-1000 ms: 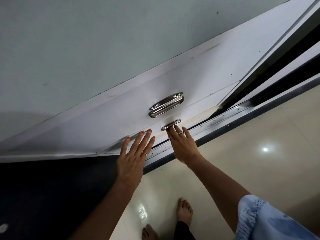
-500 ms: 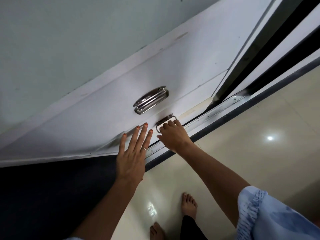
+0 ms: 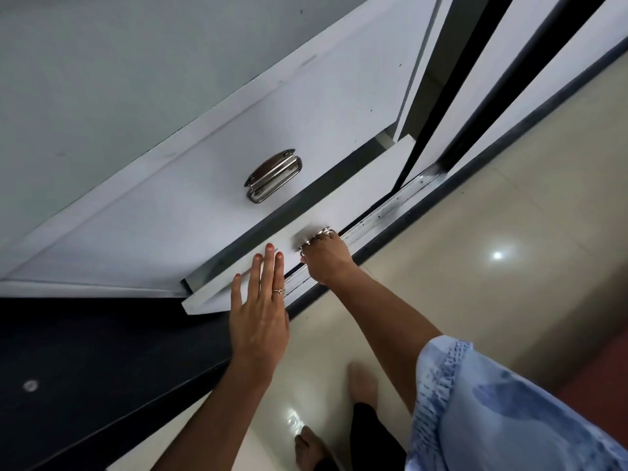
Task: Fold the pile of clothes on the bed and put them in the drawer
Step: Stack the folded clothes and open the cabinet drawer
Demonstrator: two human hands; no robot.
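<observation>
Drawer (image 3: 339, 202) handle gripped by right hand (image 3: 326, 258); left hand (image 3: 260, 317) flat, fingers straight.

A glossy cream floor (image 3: 509, 283) was seen at the right; a dark mat (image 3: 85, 368) lay at lower left.

Your white bottom drawer (image 3: 343, 202) sits partly pulled out, tilted across the view, its metal handle (image 3: 314, 240) near the floor.

Single head-worn view: I look steeply down from close above, tilted, at the white drawer (image 3: 339, 202) fronts, with the glossy floor (image 3: 492, 300) at right and both outstretched arms entering from below.
</observation>
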